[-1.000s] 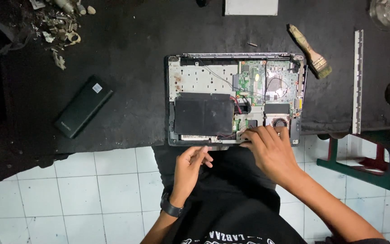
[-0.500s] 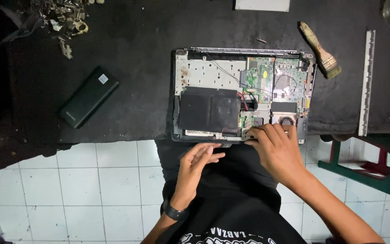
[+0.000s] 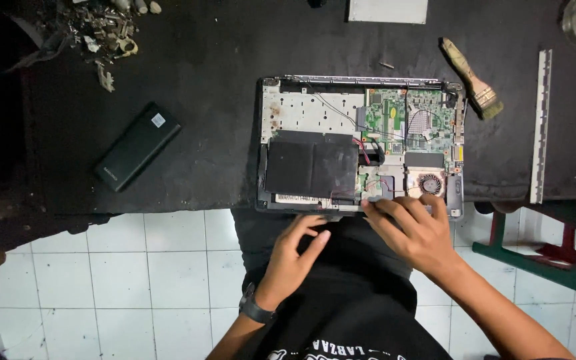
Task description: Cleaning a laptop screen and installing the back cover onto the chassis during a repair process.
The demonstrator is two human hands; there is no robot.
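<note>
Upper left of the frame, a heap of metal scrap parts (image 3: 105, 30) is sitting on the black table (image 3: 201, 80), and below it a dark slim battery pack (image 3: 138, 145) is lying at a slant, well apart from you. Moving to centre, the opened laptop base (image 3: 361, 143) is lying at the table's near edge, its green circuit board (image 3: 411, 120) and black flat battery (image 3: 311, 167) showing. Your left hand (image 3: 295, 257), with a black wristwatch (image 3: 256, 311), is hovering just below the laptop's front edge, fingers loosely curled, gripping nothing. Your right hand (image 3: 415, 230) is resting open on the lower right corner, fingertips spreading beside the small fan (image 3: 429, 183). Further right, a paintbrush (image 3: 471, 79) and a long metal strip (image 3: 540, 127) are lying on the table.
</note>
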